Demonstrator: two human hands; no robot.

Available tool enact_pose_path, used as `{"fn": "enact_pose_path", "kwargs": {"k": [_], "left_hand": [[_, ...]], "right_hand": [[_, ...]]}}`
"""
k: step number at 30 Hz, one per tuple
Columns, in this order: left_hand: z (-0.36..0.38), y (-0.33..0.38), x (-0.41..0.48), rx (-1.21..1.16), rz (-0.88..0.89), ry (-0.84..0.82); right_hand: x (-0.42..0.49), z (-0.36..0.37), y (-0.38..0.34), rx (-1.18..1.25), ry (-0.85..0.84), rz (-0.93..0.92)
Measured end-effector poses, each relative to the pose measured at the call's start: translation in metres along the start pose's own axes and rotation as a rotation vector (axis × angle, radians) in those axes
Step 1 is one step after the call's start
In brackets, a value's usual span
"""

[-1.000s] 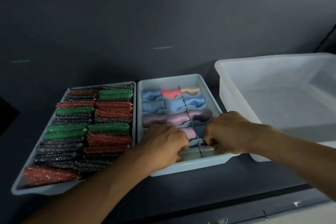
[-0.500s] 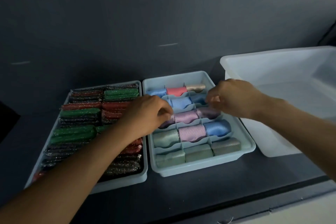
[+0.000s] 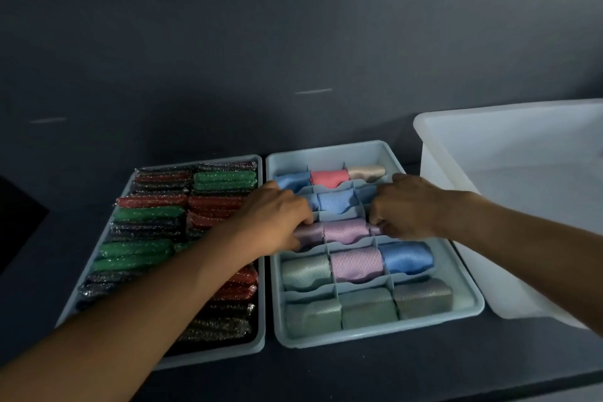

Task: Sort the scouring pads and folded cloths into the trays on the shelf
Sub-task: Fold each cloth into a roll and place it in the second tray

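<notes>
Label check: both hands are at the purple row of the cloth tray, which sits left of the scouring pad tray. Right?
No. Head view shows the cloth tray right of the scouring pad tray, not left. The left hand and right hand are at the purple row, as stated.

Two trays [image 3: 378, 335], fifteen cloths [image 3: 355, 266], one bin [image 3: 439, 157], two hands [image 3: 277, 219].

stood on edge in two columns, filling left tray [image 3: 228, 357]: red, green and dark glittery scouring pads [image 3: 150, 215]. rolled one per cell in divided right tray [image 3: 375, 334]: folded cloths [image 3: 355, 263], blue, coral, beige, mauve, sage, grey. trays just beside each other.
</notes>
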State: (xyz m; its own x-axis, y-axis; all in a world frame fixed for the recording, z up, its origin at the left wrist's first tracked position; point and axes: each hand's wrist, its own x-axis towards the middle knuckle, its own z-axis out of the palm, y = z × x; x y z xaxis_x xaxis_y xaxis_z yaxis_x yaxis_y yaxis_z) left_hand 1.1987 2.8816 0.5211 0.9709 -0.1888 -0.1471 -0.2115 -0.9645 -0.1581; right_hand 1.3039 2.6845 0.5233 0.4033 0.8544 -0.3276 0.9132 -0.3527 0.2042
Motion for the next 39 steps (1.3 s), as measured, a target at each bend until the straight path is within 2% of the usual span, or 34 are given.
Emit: {"fn": "enact_pose_path", "kwargs": {"k": [3, 7, 9, 11, 12, 14, 15, 17, 20, 24, 30, 34, 36, 39], "left_hand": [[0.004, -0.001, 0.005, 0.0, 0.047, -0.044], [0.009, -0.001, 0.007, -0.068, 0.068, -0.013], [0.006, -0.005, 0.006, -0.208, 0.031, -0.047], [0.001, -0.012, 0.007, -0.47, -0.095, 0.001], [-0.001, -0.015, 0.009, -0.558, -0.157, 0.093], [-0.002, -0.021, 0.017, -0.481, -0.227, 0.244], [-0.002, -0.022, 0.021, -0.373, -0.242, 0.242], [0.001, -0.021, 0.028, -0.165, -0.239, 0.137], [0.004, -0.019, 0.035, 0.021, -0.211, 0.047], [0.0, -0.017, 0.038, 0.156, -0.119, -0.003], [0.01, -0.021, 0.044, 0.145, -0.087, 0.007], [0.008, -0.033, 0.043, -0.176, -0.169, 0.164], [0.005, -0.041, 0.043, -0.249, -0.228, 0.211], [0.007, -0.044, 0.041, -0.184, -0.223, 0.137]], "right_hand": [[0.0, 0.002, 0.005, 0.016, -0.048, -0.032], [0.0, 0.002, 0.01, 0.038, -0.08, -0.047], [-0.004, -0.002, 0.014, 0.191, -0.084, -0.029], [-0.005, -0.009, 0.026, 0.428, 0.066, 0.047], [-0.005, -0.011, 0.03, 0.47, 0.16, 0.109], [0.0, -0.013, 0.035, 0.351, 0.248, 0.233], [0.005, -0.012, 0.035, 0.255, 0.221, 0.26], [0.015, -0.008, 0.032, 0.158, 0.149, 0.243], [0.025, -0.003, 0.029, 0.094, 0.101, 0.2], [0.03, -0.003, 0.033, 0.071, 0.079, 0.147], [0.035, -0.007, 0.042, 0.15, 0.02, 0.116], [0.036, -0.019, 0.059, 0.418, 0.164, 0.293], [0.04, -0.019, 0.061, 0.375, 0.147, 0.305], [0.049, -0.014, 0.056, 0.279, 0.059, 0.253]]}}
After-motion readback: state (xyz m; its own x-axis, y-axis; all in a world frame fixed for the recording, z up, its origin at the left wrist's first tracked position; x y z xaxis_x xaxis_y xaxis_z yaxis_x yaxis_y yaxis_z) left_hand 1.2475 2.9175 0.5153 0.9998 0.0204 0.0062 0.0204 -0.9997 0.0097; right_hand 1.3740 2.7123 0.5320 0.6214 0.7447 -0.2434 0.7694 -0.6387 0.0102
